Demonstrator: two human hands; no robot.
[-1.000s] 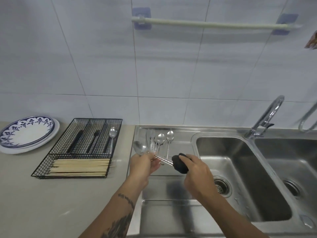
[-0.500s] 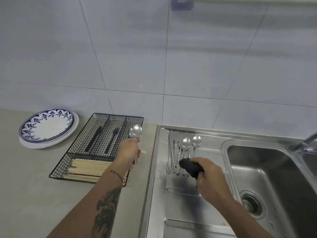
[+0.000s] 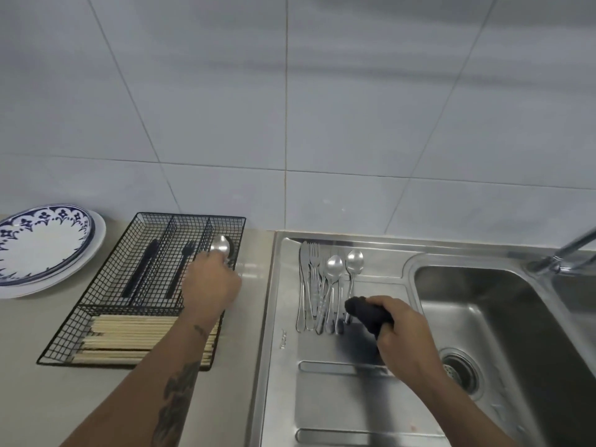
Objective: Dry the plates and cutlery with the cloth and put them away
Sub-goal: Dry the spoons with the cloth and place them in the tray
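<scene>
The spoon is in my left hand, its bowl over the right-hand slot of the wire tray; my fingers curl round its handle, which my hand hides. Just under the bowl I can make out the dark rim of another spoon already lying in that slot. The middle slot holds a black fork, the left one a black knife, and the front section is full of chopsticks. My right hand grips the black cloth, balled up in my fist, over the draining board of the sink. Just beside the cloth, on the board, lies the rest of the cutlery: knives, forks and two spoons in a tight row, handles toward me. The plates sit stacked on the counter to the left of the tray, well apart from my hands. The tap shows at the right edge.
</scene>
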